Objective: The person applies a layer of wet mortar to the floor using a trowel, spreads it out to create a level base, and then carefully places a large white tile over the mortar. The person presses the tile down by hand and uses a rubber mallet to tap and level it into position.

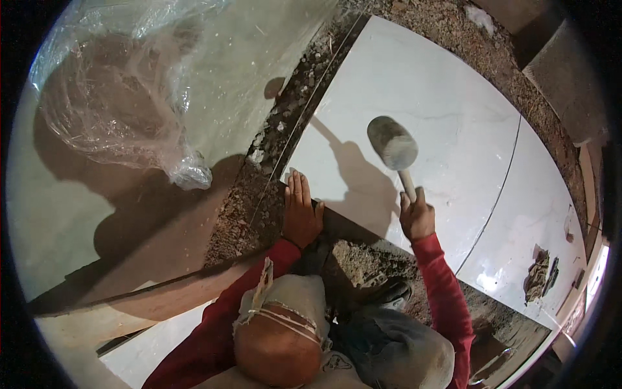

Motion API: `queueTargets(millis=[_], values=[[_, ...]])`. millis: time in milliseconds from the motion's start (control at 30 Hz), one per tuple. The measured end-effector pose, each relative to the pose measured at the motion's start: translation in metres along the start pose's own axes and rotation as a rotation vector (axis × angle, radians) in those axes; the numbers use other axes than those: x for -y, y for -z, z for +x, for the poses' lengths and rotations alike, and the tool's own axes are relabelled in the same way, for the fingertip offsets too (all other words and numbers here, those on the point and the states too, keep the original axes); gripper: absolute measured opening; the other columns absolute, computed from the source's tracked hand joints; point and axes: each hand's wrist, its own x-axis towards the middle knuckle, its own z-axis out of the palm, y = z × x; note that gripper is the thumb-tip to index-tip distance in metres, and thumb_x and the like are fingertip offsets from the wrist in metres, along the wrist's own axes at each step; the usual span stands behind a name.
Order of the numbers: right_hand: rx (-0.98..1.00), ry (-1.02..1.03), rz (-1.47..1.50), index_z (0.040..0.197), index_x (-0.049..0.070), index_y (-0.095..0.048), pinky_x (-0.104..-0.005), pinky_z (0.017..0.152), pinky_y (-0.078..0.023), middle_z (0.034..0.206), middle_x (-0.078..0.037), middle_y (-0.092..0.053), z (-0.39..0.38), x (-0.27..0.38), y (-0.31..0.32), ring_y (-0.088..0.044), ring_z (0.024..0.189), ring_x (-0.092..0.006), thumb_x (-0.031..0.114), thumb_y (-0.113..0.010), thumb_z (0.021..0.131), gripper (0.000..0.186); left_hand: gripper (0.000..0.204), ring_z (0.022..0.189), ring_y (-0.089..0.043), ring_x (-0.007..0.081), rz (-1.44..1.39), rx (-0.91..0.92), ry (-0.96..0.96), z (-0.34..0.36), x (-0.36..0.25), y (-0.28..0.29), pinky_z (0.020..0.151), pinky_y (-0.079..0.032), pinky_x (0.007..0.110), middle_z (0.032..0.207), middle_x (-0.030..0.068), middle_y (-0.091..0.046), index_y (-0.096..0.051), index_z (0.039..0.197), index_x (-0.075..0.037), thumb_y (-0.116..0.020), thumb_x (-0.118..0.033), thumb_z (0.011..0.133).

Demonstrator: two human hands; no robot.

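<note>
My right hand (418, 217) is wrapped round the handle of a rubber mallet (392, 143). The mallet's dark, dusty head is over a large glossy white tile (414, 84) and casts a shadow on it. Whether the head touches the tile, I cannot tell. My left hand (302, 206) lies flat at the tile's near left corner, its fingers stretched out over the edge and nothing held in them. A thin taut string (303, 115) runs along the tile's left side.
Crumpled clear plastic sheeting (123, 97) lies on the pale floor at left. Rough mortar and gravel (243, 220) border the tile. Another white tile (525, 214) adjoins it at right, bearing brown debris (538, 277). My knees (278, 347) are at the bottom.
</note>
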Motion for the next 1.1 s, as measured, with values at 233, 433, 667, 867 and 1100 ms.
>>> queueTargets(millis=[233, 433, 667, 867, 1100], values=[[-0.132, -0.01, 0.005, 0.092, 0.009, -0.042, -0.0549, 0.045, -0.044, 0.055, -0.022, -0.056, 0.044, -0.003, 0.002, -0.056, 0.054, -0.0475, 0.033, -0.054, 0.094, 0.027, 0.068, 0.139, -0.015, 0.0446, 0.013, -0.062, -0.065, -0.004, -0.003, 0.001, 0.113, -0.018, 0.052, 0.148, 0.0303, -0.017, -0.016, 0.142, 0.011, -0.048, -0.026, 0.094], [-0.121, 0.0, -0.021, 0.092, 0.008, -0.042, -0.0554, 0.047, -0.043, 0.059, -0.026, -0.057, 0.071, 0.004, 0.005, -0.057, 0.059, -0.0489, 0.033, -0.052, 0.094, 0.027, 0.068, 0.14, -0.013, 0.044, 0.035, -0.027, -0.025, -0.002, -0.003, -0.002, 0.113, -0.017, 0.052, 0.148, 0.0302, -0.016, -0.017, 0.142, 0.011, -0.046, -0.027, 0.095], [-0.052, 0.042, -0.065, 0.094, 0.007, -0.041, -0.0559, 0.048, -0.044, 0.061, -0.026, -0.058, 0.095, 0.022, -0.008, -0.057, 0.059, -0.049, 0.036, -0.05, 0.095, 0.03, 0.07, 0.141, -0.01, 0.0421, 0.081, -0.041, -0.043, -0.003, 0.0, -0.004, 0.114, -0.016, 0.05, 0.151, 0.0287, -0.01, -0.012, 0.144, 0.01, -0.044, -0.029, 0.096], [-0.074, 0.188, 0.008, 0.093, 0.007, -0.041, -0.0561, 0.05, -0.045, 0.059, -0.024, -0.058, 0.099, 0.033, -0.016, -0.058, 0.057, -0.0482, 0.038, -0.05, 0.095, 0.032, 0.07, 0.142, -0.009, 0.0412, 0.08, -0.022, -0.033, -0.006, -0.001, -0.003, 0.115, -0.015, 0.049, 0.151, 0.0277, -0.009, -0.011, 0.145, 0.008, -0.044, -0.03, 0.096], [-0.054, 0.14, -0.115, 0.09, 0.005, -0.045, -0.0512, 0.046, -0.046, 0.059, -0.021, -0.059, 0.109, 0.024, -0.015, -0.058, 0.054, -0.0436, 0.03, -0.053, 0.095, 0.026, 0.072, 0.141, -0.011, 0.0423, 0.031, -0.023, -0.032, -0.007, -0.001, -0.007, 0.114, -0.018, 0.05, 0.151, 0.0277, -0.009, -0.01, 0.145, 0.008, -0.047, -0.029, 0.095]])
